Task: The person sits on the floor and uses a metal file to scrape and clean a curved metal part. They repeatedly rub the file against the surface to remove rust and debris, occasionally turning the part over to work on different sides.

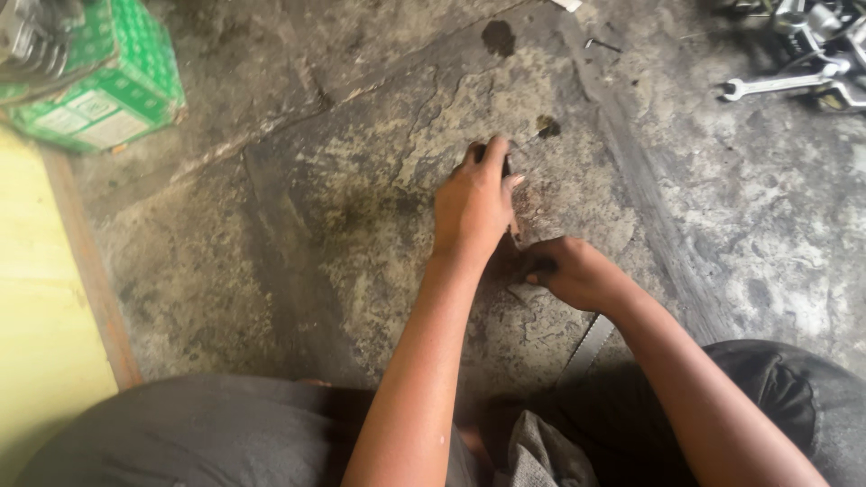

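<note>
Right hand (577,271) curls shut around a small dark part, barely visible, low on the stained grey concrete floor (298,243); just beyond, left hand (475,203) presses fingers closed over a dark object; work looks midway; silver open-ended spanner (776,85) lies untouched far right.

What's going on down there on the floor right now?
A person crouches over a stained concrete floor. The left hand presses on a small dark thing, mostly hidden. The right hand grips something dark beside it. A saw blade lies under the right forearm. A wrench and green box sit apart.
</note>
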